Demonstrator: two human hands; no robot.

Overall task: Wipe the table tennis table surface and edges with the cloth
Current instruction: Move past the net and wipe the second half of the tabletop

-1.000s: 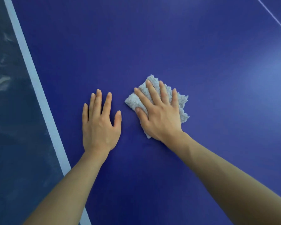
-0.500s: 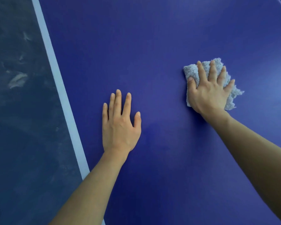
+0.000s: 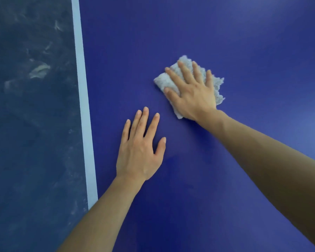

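Observation:
The blue table tennis table [image 3: 225, 33] fills most of the view, with a white edge line [image 3: 82, 88] running down its left side. A folded, fluffy grey-white cloth [image 3: 161, 81] lies flat on the blue surface. My right hand [image 3: 191, 91] presses on the cloth with straight, spread fingers and covers most of it. My left hand [image 3: 140, 148] rests flat on the bare table, nearer to me and left of the cloth, fingers straight.
Beyond the white line on the left lies a dark, scuffed floor [image 3: 31, 106] with pale marks. The table surface stretches on to the right and far side.
My right hand has slid the cloth back to the left, toward my left hand, after sweeping it out to the right. The left hand has stayed flat on the table.

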